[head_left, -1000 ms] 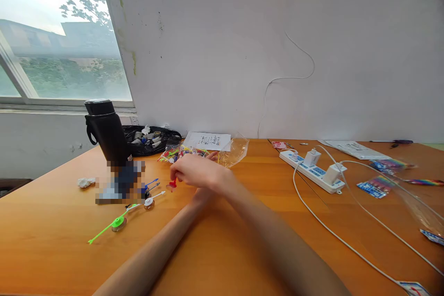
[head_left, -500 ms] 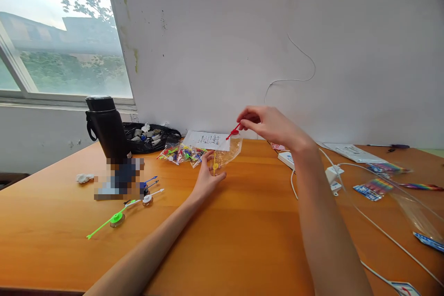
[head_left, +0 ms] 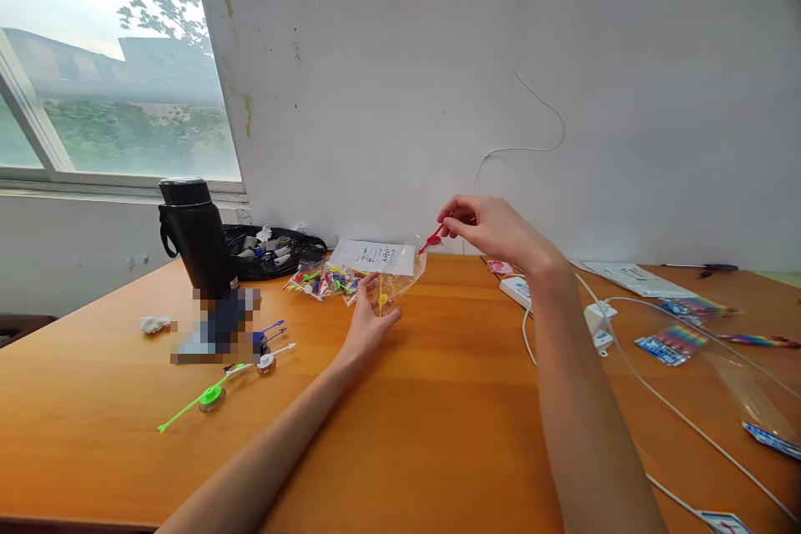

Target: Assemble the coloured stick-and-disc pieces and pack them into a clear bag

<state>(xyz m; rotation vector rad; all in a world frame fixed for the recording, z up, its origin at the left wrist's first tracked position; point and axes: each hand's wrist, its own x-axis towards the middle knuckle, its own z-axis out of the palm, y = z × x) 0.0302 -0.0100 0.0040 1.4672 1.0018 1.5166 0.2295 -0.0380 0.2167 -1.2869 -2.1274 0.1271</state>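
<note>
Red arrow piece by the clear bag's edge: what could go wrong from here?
1. The right hand pinches the red arrow piece near one end with its fingertips, so it might swivel or slip.
2. The clear bag looks thin and soft; the piece's tip could catch on its edge or push it over.
3. The left hand is at the bag's lower end, away from that edge, so the upper part may fold.

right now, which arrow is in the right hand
The red arrow: the right hand holds it up, whereas the green arrow and white arrow are on the table.
</note>
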